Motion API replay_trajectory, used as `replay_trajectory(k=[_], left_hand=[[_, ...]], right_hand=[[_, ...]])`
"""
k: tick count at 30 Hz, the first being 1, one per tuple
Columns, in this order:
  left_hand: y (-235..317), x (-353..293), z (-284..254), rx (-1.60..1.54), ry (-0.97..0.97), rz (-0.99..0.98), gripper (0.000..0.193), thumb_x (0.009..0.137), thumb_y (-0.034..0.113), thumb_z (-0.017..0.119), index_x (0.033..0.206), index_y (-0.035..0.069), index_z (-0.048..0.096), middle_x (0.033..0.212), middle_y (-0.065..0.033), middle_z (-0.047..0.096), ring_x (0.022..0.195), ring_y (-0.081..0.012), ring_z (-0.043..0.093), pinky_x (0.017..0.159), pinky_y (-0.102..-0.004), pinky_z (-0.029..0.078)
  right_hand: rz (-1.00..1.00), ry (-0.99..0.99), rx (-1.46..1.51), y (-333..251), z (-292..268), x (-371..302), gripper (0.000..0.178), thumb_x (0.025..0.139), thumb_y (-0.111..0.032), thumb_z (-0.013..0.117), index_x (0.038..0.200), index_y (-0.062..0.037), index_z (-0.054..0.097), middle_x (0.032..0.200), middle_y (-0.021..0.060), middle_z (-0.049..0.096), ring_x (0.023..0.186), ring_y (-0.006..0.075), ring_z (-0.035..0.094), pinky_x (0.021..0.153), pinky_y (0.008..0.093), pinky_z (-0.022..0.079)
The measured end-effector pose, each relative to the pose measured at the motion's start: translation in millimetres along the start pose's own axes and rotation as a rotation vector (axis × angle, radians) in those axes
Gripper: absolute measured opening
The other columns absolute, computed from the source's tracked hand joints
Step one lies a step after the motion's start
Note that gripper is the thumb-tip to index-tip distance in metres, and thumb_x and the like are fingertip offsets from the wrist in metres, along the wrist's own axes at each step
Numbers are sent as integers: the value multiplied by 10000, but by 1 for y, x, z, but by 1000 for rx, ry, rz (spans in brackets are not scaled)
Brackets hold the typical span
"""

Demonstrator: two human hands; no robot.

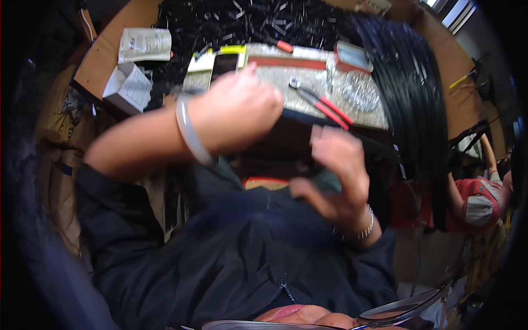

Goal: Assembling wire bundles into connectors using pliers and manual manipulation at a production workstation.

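Brown-edged table (99,69) heaped with black strips (236,22), red-handled pliers (318,102) lying unheld.
Blurred, the left hand (236,107) curls above the near edge, its grip impossible to tell; the right hand (342,168) shows a wide grip, thumb apart, near the pliers. A long black bundle (410,82) lies gathered at right while loose strips lie scattered behind, so the work looks partly done.

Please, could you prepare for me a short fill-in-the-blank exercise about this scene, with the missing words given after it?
1. The pliers have ____ handles.
2. The right hand appears ____ (higher/lower) in the picture than the left hand.
3. A pale, smooth bangle circles the person's ____ wrist.
4. The long strips hanging at the right are ____ in colour.

Missing words: red; lower; left; black.
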State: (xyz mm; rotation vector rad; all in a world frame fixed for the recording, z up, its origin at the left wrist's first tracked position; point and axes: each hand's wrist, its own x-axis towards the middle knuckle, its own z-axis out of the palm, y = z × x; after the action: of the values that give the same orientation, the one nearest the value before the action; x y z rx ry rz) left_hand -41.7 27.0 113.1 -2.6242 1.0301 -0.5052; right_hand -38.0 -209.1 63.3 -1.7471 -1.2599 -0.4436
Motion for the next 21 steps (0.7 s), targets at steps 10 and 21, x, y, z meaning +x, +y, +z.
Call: replay_trajectory(k=[10, 21], left_hand=[[44, 33, -26, 594, 498, 127, 223, 785, 180, 543, 900, 43, 678, 1010, -95, 649, 1169, -253, 537, 1138, -479, 269], [-2, 36, 29, -1696, 196, -362, 774, 956, 365, 471, 1456, -18, 21, 1399, -185, 368, 1293, -241, 345, 1073, -344, 245]], right_hand=[[304, 182, 604, 96, 90, -8, 130, 827, -110, 674, 789, 13, 655, 675, 54, 641, 638, 150, 623, 585, 284, 509], [755, -76, 989, 111, 125, -87, 218, 885, -91, 590, 1049, 51, 604, 792, 81, 643, 720, 145, 623, 680, 281, 521]])
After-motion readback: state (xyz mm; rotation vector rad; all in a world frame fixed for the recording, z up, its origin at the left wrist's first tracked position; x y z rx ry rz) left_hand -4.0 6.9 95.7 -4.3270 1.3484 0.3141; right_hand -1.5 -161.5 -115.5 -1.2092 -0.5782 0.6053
